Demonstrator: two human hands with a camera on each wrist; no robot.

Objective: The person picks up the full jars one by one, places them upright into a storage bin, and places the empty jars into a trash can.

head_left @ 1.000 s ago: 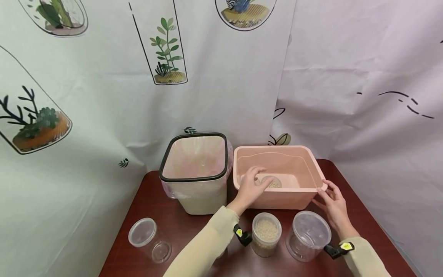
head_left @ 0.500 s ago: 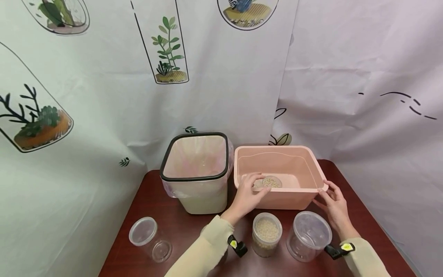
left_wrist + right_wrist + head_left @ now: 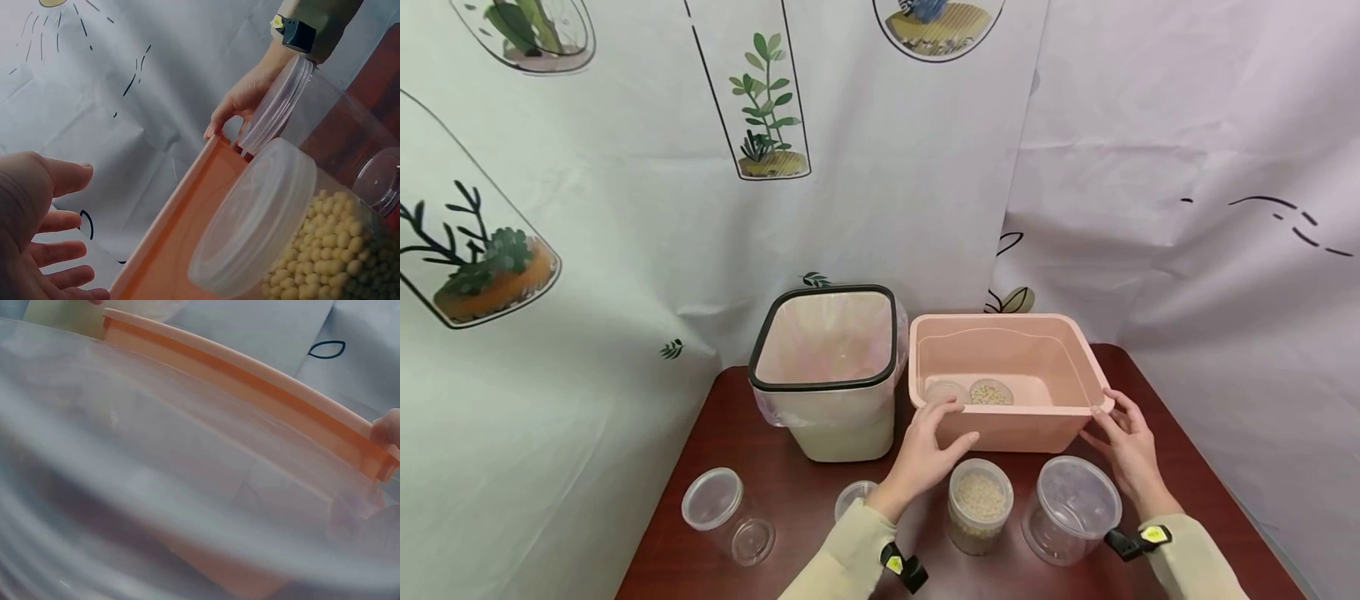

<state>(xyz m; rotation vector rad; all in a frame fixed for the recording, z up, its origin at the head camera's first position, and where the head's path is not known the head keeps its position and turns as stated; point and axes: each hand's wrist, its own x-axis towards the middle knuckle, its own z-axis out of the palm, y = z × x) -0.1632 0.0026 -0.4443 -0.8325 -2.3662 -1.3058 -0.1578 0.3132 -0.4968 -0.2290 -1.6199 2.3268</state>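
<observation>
My left hand (image 3: 925, 454) hovers at the front left of a pink plastic bin (image 3: 1000, 433), thumb and fingers spread with nothing between them. In the left wrist view the same hand (image 3: 44, 231) shows its fingers apart. My right hand (image 3: 1127, 442) grips the bin's front right corner, thumb and fingers at the rim. Inside the bin, at the left, lie a clear round container (image 3: 946, 390) and a round one with pale beans (image 3: 991, 392). In front stands a lidded jar of beans (image 3: 977, 508), also large in the left wrist view. A wider clear jar (image 3: 1070, 508) stands below my right hand.
A cream trash can (image 3: 835, 425) with a black rim and a clear liner stands left of the bin. A clear lidded jar (image 3: 722, 517) is at the front left. Another round lid (image 3: 852, 497) shows partly behind my left wrist. A printed cloth (image 3: 880, 200) hangs behind the dark red table.
My left hand has drawn back out of the bin toward the front left, fingers opened, uncovering the clear round container inside. My right hand stays on the bin's corner.
</observation>
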